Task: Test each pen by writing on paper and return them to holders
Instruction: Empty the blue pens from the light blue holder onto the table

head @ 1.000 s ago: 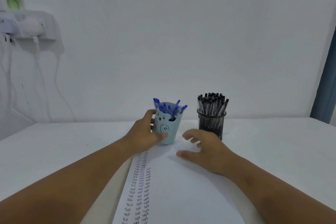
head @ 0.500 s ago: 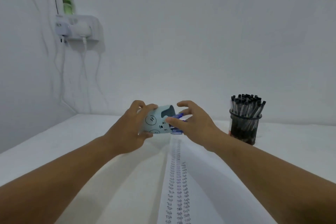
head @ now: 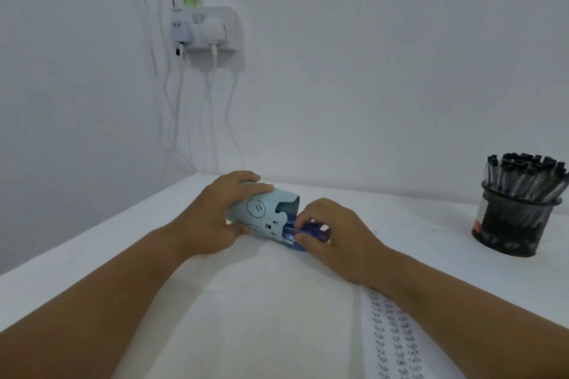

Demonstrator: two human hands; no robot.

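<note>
Our left hand (head: 215,224) now grips the pale blue bear-face plastic cup (head: 264,215), tipped sideways from upright over the white worktop (head: 431,224); our right hand (head: 335,234) seemingly pinches its blue pens (head: 304,232), ready for testing.

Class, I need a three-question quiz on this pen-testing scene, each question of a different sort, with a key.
1. True or false: the light blue bear cup stands upright on the table.
2. Which hand grips the blue pens at the cup's mouth? A) left hand B) right hand
3. Fill in: the black pens stand in a black ____ holder.

Key: 1. False, it lies tipped on its side, mouth to the right. 2. B; the left hand holds the cup. 3. mesh.
</note>
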